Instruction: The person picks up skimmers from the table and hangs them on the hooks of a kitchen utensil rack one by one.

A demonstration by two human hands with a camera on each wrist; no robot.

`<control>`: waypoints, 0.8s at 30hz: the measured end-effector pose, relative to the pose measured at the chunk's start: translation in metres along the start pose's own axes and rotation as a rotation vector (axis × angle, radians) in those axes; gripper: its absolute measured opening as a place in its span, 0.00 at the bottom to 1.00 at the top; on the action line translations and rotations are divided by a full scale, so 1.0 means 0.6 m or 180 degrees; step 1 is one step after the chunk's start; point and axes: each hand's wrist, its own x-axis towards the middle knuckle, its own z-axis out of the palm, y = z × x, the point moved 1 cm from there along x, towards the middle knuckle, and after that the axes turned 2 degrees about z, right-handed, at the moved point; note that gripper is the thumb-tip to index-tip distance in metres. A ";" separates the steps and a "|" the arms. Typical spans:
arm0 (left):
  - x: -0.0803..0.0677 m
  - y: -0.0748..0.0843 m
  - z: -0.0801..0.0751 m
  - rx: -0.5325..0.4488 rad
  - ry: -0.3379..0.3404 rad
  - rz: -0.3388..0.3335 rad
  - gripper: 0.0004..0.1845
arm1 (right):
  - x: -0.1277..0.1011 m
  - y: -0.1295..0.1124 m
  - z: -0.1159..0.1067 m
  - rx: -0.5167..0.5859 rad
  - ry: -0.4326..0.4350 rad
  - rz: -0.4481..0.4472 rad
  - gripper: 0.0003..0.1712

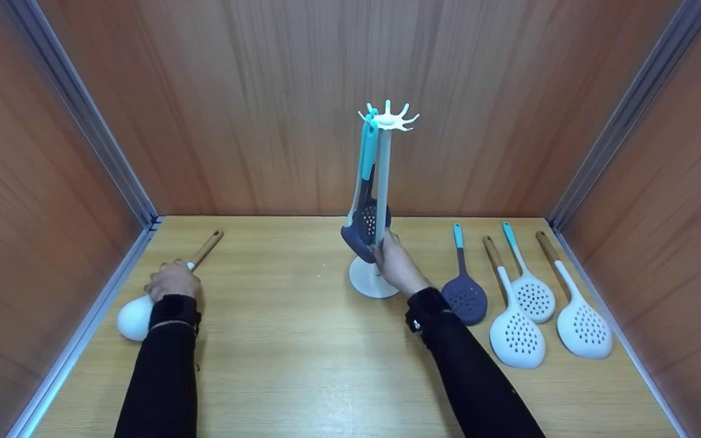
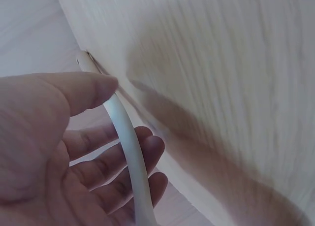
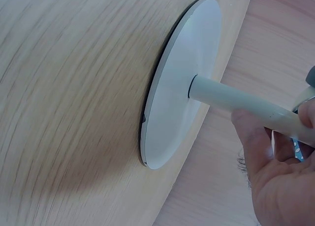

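No text, label, brand, number or sign can be read in any of the views: the utensils, the stand (image 1: 381,201), the wooden counter (image 1: 302,340) and the panel walls all show plain, unmarked surfaces.

The pale wood-grain tabletop (image 1: 302,365) has a smooth, matt laminate look, and the reddish-brown wood-grain walls (image 1: 253,91) are framed by dull silver metal corner strips (image 1: 83,121). The white utensil stand with round base (image 1: 373,286) appears to be smooth matt plastic, with a faint sheen on its base disc (image 3: 172,117). The white perforated skimmers (image 1: 518,337) and dark grey perforated skimmer (image 1: 465,300) look like matt silicone or plastic, several with satin light-wood handles (image 1: 207,246).
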 end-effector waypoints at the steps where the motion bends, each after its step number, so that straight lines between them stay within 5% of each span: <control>1: -0.001 0.001 0.000 0.0013 0.0013 0.0021 0.18 | 0.000 0.000 0.000 0.0010 -0.0015 0.0023 0.29; 15: -0.004 0.003 0.006 -0.0105 0.0196 0.0221 0.13 | 0.001 0.002 0.001 -0.0030 0.0062 -0.0173 0.29; 24: -0.006 0.002 0.002 -0.0038 0.0021 0.0314 0.11 | 0.002 0.002 0.002 -0.0042 0.0056 -0.0138 0.29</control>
